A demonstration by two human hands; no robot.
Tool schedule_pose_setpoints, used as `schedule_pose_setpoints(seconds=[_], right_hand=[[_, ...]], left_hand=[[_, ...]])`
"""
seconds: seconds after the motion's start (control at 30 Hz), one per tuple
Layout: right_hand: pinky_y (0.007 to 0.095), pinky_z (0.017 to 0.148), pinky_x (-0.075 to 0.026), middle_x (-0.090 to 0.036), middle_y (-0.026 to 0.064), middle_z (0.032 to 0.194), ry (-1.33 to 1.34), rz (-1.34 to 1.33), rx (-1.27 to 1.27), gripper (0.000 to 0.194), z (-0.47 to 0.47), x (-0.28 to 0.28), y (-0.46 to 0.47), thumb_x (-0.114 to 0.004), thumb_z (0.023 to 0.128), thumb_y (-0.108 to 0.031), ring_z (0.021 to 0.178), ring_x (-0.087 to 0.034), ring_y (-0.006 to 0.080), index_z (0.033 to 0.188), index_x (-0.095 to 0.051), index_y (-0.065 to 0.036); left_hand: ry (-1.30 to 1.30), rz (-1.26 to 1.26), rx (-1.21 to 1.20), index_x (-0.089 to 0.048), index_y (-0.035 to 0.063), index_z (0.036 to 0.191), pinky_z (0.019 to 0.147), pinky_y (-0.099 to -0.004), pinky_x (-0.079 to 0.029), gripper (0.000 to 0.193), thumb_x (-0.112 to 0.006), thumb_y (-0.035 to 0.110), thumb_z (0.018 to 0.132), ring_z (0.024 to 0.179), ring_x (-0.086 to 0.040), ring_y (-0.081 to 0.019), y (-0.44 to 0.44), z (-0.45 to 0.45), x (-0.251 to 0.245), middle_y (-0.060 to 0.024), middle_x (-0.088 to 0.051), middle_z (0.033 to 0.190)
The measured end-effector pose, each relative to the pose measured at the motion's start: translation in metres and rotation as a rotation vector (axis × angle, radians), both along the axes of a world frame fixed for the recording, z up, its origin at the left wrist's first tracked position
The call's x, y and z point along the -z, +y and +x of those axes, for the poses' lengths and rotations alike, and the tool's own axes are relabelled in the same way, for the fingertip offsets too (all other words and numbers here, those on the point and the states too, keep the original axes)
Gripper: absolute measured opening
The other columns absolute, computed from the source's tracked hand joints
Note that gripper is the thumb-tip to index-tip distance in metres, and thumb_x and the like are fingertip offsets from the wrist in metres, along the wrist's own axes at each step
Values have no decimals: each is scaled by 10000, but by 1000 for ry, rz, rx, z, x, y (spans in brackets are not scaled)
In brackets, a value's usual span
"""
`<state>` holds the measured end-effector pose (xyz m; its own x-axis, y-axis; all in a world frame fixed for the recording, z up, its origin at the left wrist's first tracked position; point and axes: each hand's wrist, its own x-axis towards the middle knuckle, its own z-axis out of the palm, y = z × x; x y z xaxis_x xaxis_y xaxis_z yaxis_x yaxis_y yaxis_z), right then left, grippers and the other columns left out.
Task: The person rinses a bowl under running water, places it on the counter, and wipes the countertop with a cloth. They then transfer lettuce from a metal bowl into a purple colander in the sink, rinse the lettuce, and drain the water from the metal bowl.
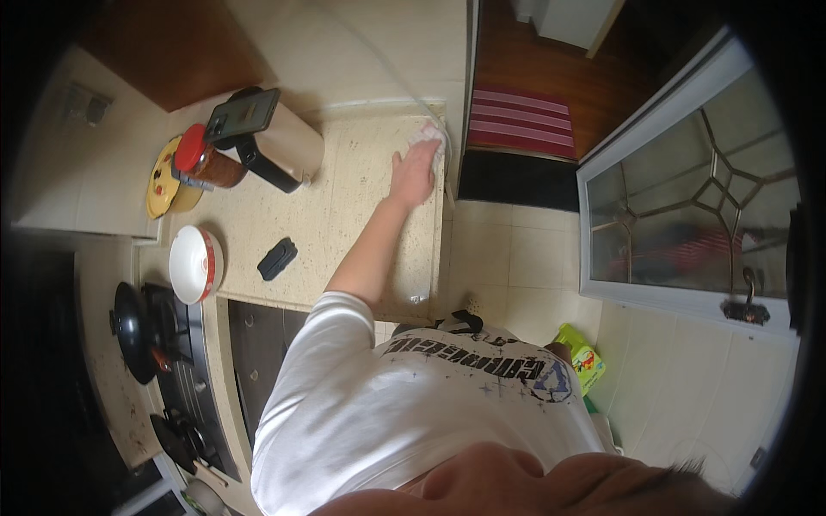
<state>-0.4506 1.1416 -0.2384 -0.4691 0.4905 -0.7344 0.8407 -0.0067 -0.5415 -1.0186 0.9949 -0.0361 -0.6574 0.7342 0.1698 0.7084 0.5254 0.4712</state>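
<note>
My left hand (413, 175) reaches over the speckled stone countertop (355, 193) to its far right corner. Its fingers press on a pale pinkish-white cloth (426, 134) beside the raised edge by the wall. One finger is spread out to the left; the hand partly covers the cloth. My right hand is out of view. Nearer on the counter lies a small black object (277, 259), whose kind I cannot tell. A white bowl with a red patterned band (195, 264) stands at the counter's left edge.
At the back left are a beige appliance with a black handle (290, 148), a smartphone (248, 115) on top, a red-lidded jar (219, 166) and a yellow container (164, 184). A wok (134, 332) sits by the stove. An open glass-paned door (684, 193) stands right.
</note>
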Motion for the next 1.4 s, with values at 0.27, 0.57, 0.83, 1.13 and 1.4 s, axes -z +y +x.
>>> schedule_pose_setpoints(seconds=[0.27,0.57,0.83,1.13,1.4], right_hand=[[282,478,-514,-689,94,718,44,1,-120,223,-99,-27,59,-590,885,-222,569,-646,143,934,-648,-13],[265,432,-454,-657,79,704,105,-95,-143,135,-147,-15,85,-599,885,-146,537,-592,123,917,-630,-18],[291,623,-508,-673,94,757,670,341,-472,104,-266,-77,40,-613,901,-115,656,-644,161,904,-622,-12],[285,598,-476,-597,67,724,1053,193,-484,104,-415,-204,-86,-629,911,-129,649,-591,144,897,-593,-33],[379,650,-470,-612,80,770,846,662,-530,119,-430,-201,-147,-676,836,-142,716,-595,256,903,-599,-81]], left_hand=[[8,-57,62,-480,137,1324,1064,-640,-232,586,-475,-54,770,1307,-435,-283,-116,133,-10,-126,-507,1333],[79,-295,-394,-428,136,1390,1053,-626,-281,560,-590,101,855,1274,-461,-307,-233,159,-29,-122,-492,1360],[174,-83,-290,-401,-43,1380,1156,-440,-285,518,-424,-18,864,1340,-388,-400,-140,72,3,-296,-433,1393],[-48,-14,-84,-517,187,1314,1036,-640,-279,499,-577,77,832,1283,-460,-234,-142,178,-18,-55,-501,1344],[59,-56,-547,-548,187,1275,1018,-660,-281,458,-604,120,825,1196,-503,-238,-254,153,-14,-57,-547,1240]])
